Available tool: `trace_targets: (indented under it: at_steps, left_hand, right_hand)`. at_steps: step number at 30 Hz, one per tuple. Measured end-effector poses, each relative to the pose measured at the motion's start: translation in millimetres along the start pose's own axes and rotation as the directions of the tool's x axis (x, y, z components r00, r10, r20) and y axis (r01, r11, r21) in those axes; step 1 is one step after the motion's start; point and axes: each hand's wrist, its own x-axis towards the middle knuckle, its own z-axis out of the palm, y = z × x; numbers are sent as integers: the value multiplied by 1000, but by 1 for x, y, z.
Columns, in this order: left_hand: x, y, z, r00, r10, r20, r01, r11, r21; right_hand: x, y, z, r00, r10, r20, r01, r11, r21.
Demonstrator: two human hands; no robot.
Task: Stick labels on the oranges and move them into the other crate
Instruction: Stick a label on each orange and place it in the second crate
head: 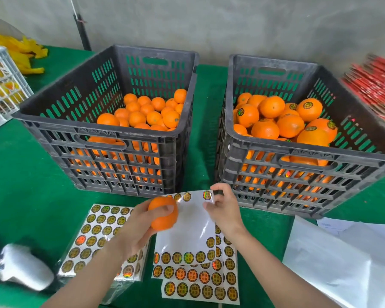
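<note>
My left hand point(136, 230) grips an orange point(163, 213) above the green table. My right hand point(225, 207) pinches the top corner of a partly used label sheet point(187, 232), by a round label point(207, 194). More label sheets point(198, 283) lie under it, and a full stack point(98, 236) lies to the left. The left black crate point(111, 134) holds plain oranges point(149, 112). The right black crate point(298, 156) holds labelled oranges point(282, 121).
Empty white backing sheets point(347, 258) lie at the front right. A white wrapped object point(20, 265) lies at the front left. A white crate point(2, 90) and yellow pieces point(22, 52) sit at the back left, red packs point(373, 85) at the back right.
</note>
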Motion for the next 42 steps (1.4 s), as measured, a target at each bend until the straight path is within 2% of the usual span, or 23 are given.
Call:
trace_targets:
  at_steps: [4,7,10,13,17,24,28,31,34,37,40,42]
  left_hand:
    - [-2,40,29,940,51,336,-110,981,158]
    - [1,56,46,894,31,447,-190,930,315]
    - [5,56,50,889,32,457,-206,919,337]
    - [8,53,49,875,26,484,-197,931,306]
    - [9,53,50,847,15,531,-206,931,302]
    - [11,52,47,828,2,560,-205,932,300]
    - [12,49,46,832,-11,554,-170,947,274]
    - [13,48,46,837,-33,546,-113,966,232]
    - [16,48,44,858,-79,508,-7,986,164]
    - [20,48,42,884,-133,447,101,990,95]
    - [23,49,41,896,-179,406,167,984,64]
    - [23,48,44,882,-214,419,182,977,115]
  right_hand:
    - [-12,-13,-12,985,-170,38,170,985,10]
    - [-18,-21,-14,979,-201,38,200,979,26]
    - [-25,-21,-18,971,-232,-58,234,972,31]
    - [-27,-21,-21,938,-316,-144,310,949,-63]
    - [-27,-19,-21,921,-353,-166,327,930,-168]
    - [-27,-22,-21,932,-326,-157,299,939,-169]
    - [-27,-21,-19,914,-371,-164,327,913,-246]
    - [-25,-17,-17,866,-481,-135,413,842,-348]
    - [-26,-11,-18,773,-629,-87,543,726,-422]
    - [-30,-5,-19,726,-685,-62,590,666,-457]
    - [-31,-6,-25,736,-667,-121,595,721,-355]
    - [-33,-13,-31,819,-540,-192,504,838,-208]
